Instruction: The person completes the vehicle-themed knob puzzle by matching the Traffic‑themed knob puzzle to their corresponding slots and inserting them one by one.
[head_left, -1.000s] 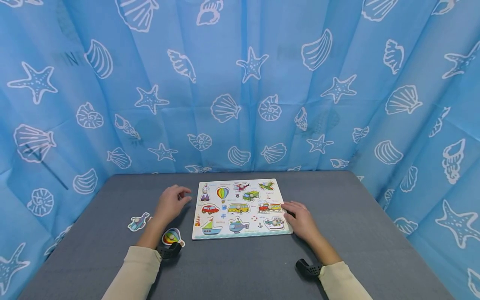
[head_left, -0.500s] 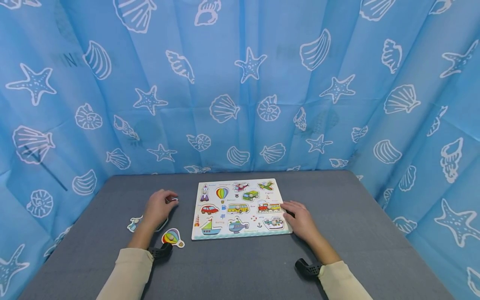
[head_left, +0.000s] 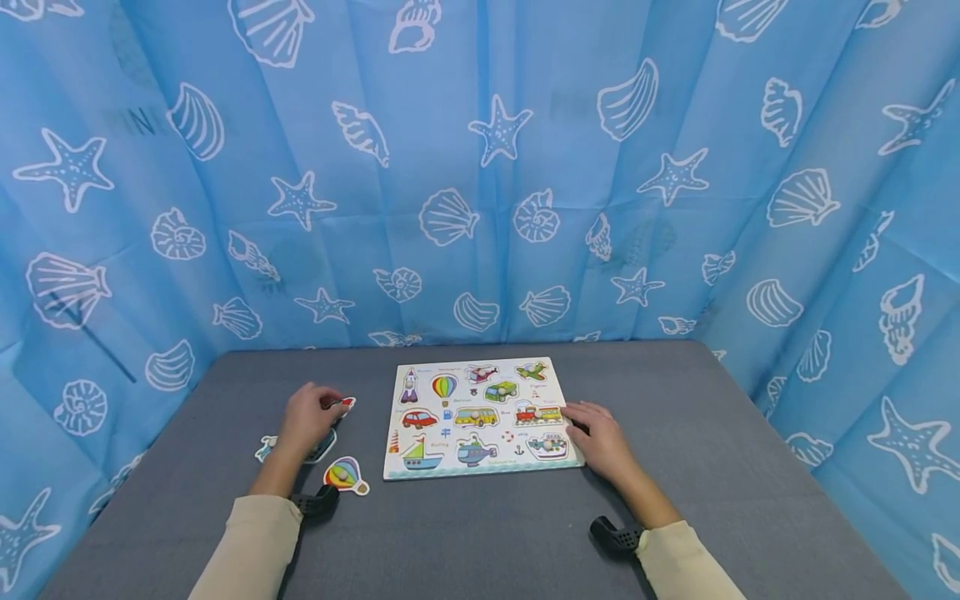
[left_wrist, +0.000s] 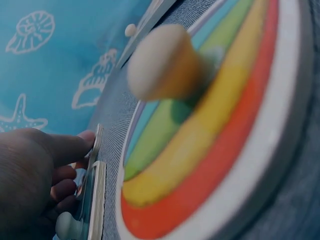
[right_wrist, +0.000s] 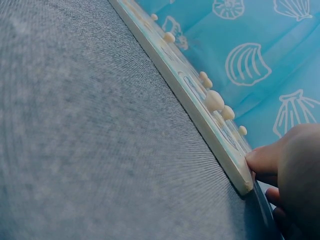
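Observation:
My left hand (head_left: 307, 419) is at the left of the table, its fingertips pinching a red puzzle piece (head_left: 348, 405) with a white rim. In the left wrist view the thumb (left_wrist: 80, 146) lies against the thin edge of a piece. Under the palm sits a teal piece (head_left: 324, 447), partly covered. A rainbow hot-air balloon piece (head_left: 346, 476) with a wooden knob (left_wrist: 157, 62) lies beside the wrist. My right hand (head_left: 600, 437) rests at the right edge of the white puzzle board (head_left: 442, 474), thumb (right_wrist: 262, 159) touching it, fingers relaxed.
Part of a blue piece (head_left: 264, 448) shows left of the left forearm. Vehicle pictures and several knobbed pieces, such as the yellow bus (head_left: 477, 417), fill the board. A blue shell-patterned curtain (head_left: 480, 208) hangs behind the grey table (head_left: 480, 542).
My left hand has moved left and down, away from the board, to the red piece, now covering part of the blue piece. The right hand and the board have stayed put.

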